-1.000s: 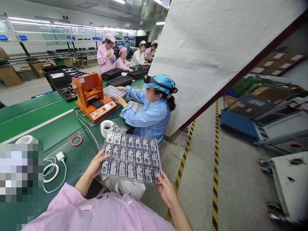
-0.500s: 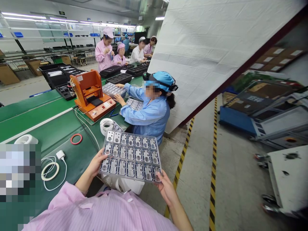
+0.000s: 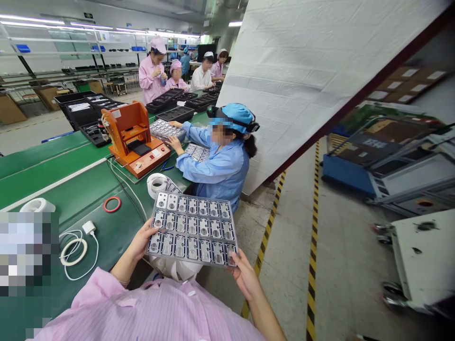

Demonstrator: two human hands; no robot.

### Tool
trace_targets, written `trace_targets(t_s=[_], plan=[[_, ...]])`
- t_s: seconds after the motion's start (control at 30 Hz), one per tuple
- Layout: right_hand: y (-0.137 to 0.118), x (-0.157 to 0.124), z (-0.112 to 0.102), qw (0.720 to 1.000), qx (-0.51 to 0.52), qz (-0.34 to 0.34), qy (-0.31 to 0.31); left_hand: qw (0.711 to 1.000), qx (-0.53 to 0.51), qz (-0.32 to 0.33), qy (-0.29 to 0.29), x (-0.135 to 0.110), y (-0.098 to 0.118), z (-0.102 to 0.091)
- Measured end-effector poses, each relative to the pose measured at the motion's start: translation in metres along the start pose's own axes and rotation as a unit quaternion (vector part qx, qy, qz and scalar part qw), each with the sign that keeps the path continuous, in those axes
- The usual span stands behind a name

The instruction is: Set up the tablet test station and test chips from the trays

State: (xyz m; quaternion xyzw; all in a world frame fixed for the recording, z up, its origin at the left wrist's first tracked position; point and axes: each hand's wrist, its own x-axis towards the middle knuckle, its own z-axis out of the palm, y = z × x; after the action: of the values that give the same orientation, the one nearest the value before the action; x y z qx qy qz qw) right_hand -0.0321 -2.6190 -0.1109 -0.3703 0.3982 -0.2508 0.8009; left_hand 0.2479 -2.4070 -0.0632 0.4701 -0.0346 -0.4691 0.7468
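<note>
Left of the clear plastic tray [image 3: 192,229] I am holding, a white charger [image 3: 88,228] and its looped cable [image 3: 76,251] lie on the green workbench [image 3: 81,189]. A red rubber ring [image 3: 112,204] lies closer to the tray, and a roll of white tape [image 3: 157,184] stands just beyond its far left corner. Further beyond that corner sits an orange machine [image 3: 137,137].

My left hand [image 3: 142,240] is closed around the tray's lower left edge, fingers curled beneath it. The tray spans the gap between my hands, held up off the bench, with rows of small metal parts sitting in its pockets. My right hand [image 3: 245,279] grips the lower right corner, thumb and fingers pinching the rim.

A firm grip at opposite edges, with the tray kept level, seems the surest way to keep the parts seated.

Beyond the tray to the right, a co-worker in a blue smock [image 3: 213,173] sits at the bench.
</note>
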Motion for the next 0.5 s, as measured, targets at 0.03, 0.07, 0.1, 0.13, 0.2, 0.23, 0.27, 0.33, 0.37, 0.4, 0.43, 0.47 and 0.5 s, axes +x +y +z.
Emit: trace_targets(t_s=[0.03, 0.07, 0.1, 0.13, 0.2, 0.23, 0.27, 0.33, 0.37, 0.4, 0.43, 0.47, 0.5], plan=[[0.000, 0.000, 0.000, 1.000, 0.000, -0.001, -0.002, 1.000, 0.001, -0.001, 0.002, 0.000, 0.000, 0.000], [0.000, 0.000, 0.001, 1.000, 0.000, -0.001, -0.005, 1.000, 0.002, -0.001, 0.003, 0.000, 0.000, 0.000], [0.000, 0.000, 0.001, 1.000, 0.000, -0.002, -0.008, 1.000, 0.002, -0.002, 0.003, 0.000, 0.000, -0.001], [0.000, -0.001, 0.001, 1.000, 0.000, -0.002, -0.011, 1.000, 0.003, -0.002, 0.004, -0.001, 0.000, -0.001], [0.001, -0.001, 0.001, 1.000, 0.002, -0.002, -0.017, 1.000, 0.005, -0.001, 0.004, -0.001, 0.000, -0.002], [0.001, -0.001, 0.001, 1.000, 0.003, -0.003, -0.017, 1.000, 0.006, 0.000, 0.004, -0.002, -0.001, -0.002], [0.002, 0.000, 0.000, 1.000, 0.004, -0.003, -0.016, 1.000, 0.007, 0.001, 0.005, -0.002, -0.001, -0.003], [0.002, 0.000, 0.000, 1.000, 0.007, -0.006, -0.011, 1.000, 0.011, 0.000, 0.004, -0.001, 0.000, -0.003], [0.003, 0.001, 0.000, 1.000, 0.008, -0.006, -0.009, 1.000, 0.013, -0.001, 0.003, 0.001, 0.001, -0.004], [0.003, 0.001, 0.001, 1.000, 0.009, -0.006, -0.007, 1.000, 0.016, -0.003, 0.001, 0.004, 0.003, -0.004], [0.002, 0.003, 0.002, 1.000, 0.011, -0.006, -0.006, 1.000, 0.018, -0.006, 0.000, 0.007, 0.005, -0.003], [0.002, 0.004, 0.004, 1.000, 0.015, -0.008, -0.004, 1.000, 0.021, -0.008, -0.003, 0.012, 0.007, -0.003], [0.002, 0.006, 0.006, 1.000, 0.021, -0.010, 0.000, 1.000, 0.024, -0.011, -0.006, 0.018, 0.010, -0.003]])
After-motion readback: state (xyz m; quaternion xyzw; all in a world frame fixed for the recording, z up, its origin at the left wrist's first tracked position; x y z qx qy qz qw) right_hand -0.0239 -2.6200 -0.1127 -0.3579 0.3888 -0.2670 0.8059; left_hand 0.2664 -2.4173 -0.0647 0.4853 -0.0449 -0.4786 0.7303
